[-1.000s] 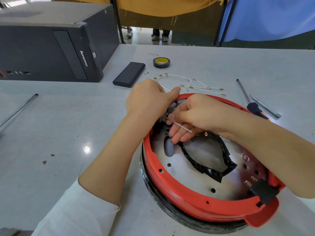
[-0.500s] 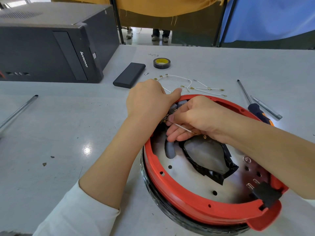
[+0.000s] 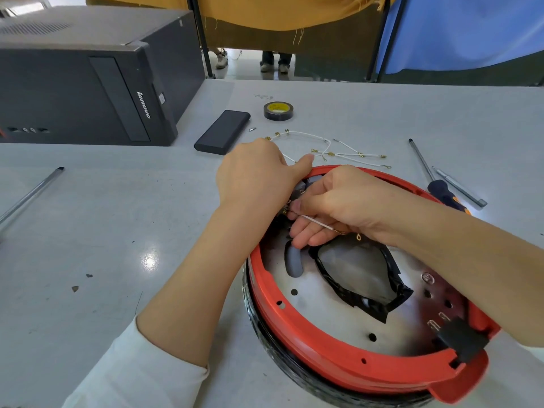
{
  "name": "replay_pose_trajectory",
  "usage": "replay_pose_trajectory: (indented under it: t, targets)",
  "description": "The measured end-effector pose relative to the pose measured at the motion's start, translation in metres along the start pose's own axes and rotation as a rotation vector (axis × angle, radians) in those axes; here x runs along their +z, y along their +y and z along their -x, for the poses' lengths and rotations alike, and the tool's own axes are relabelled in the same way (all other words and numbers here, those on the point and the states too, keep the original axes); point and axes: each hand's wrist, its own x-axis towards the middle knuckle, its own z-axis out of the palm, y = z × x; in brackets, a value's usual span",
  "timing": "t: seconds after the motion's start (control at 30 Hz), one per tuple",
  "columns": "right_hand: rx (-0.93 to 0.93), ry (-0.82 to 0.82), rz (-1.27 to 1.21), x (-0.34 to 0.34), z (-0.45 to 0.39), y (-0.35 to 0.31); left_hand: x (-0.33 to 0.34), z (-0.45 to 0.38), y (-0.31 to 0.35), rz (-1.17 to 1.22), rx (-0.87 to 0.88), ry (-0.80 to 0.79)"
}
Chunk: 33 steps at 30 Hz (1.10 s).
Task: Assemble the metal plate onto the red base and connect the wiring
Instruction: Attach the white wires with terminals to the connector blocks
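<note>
Red base (image 3: 297, 328) at 5 o'clock on the grey table (image 3: 117, 231), metal plate (image 3: 329, 313) already seated inside its ring. At the ring's 11 o'clock edge, left hand (image 3: 256, 178) curled over the rim, what it grasps hidden; right hand (image 3: 332, 204) pinching a white wire (image 3: 316, 222) near a gold terminal. Spare wires (image 3: 350, 154) lying loose at 12 o'clock, screwdriver (image 3: 438, 184) at 2 o'clock. Plate apparently placed, wiring judged barely begun, several leads left to connect
</note>
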Motion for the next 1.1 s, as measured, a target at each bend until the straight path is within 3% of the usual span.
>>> replay_pose_trajectory:
  t: [0.23,0.73,1.1]
  targets:
    - [0.017,-0.075,0.096,-0.018,0.008,-0.003,0.000,0.000,0.000,0.030,0.007,-0.015]
    - [-0.038,0.185,0.057,-0.033,0.018,0.002,-0.002,0.003,0.001,0.184,-0.004,-0.125]
    - [-0.070,0.244,0.099,-0.022,0.012,0.006,-0.005,0.004,0.001,0.224,0.073,-0.135]
